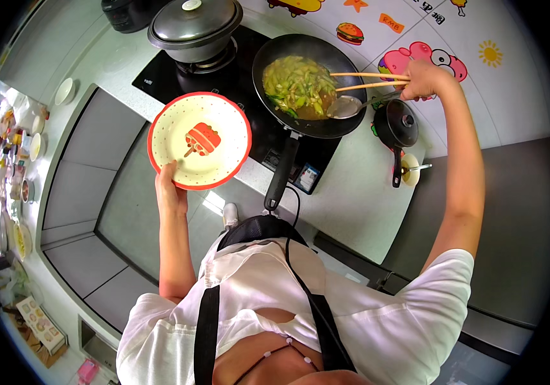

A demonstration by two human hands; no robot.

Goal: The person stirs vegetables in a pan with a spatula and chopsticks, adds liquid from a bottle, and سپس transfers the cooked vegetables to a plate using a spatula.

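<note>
My left hand (171, 183) grips the near rim of a cream plate (179, 131) with a red edge and a red cake picture. The plate is bare and hovers left of a black wok (268, 106). Sliced green vegetables (300, 80) lie in the wok with some liquid. My right hand (426, 78), beyond the wok's right side, is closed around a pair of wooden chopsticks (371, 85) and the handle of a metal spoon (345, 107). The spoon's bowl rests inside the wok at its right, and the chopstick tips reach over the vegetables.
The wok's long handle (281, 173) points toward me. A lidded grey pot (195, 32) stands on the black cooktop (159, 77). Right of the wok are a small lidded black pan (395, 125) and a small bowl (411, 176) with a spoon. Bowls and dishes line the left counter (53, 128).
</note>
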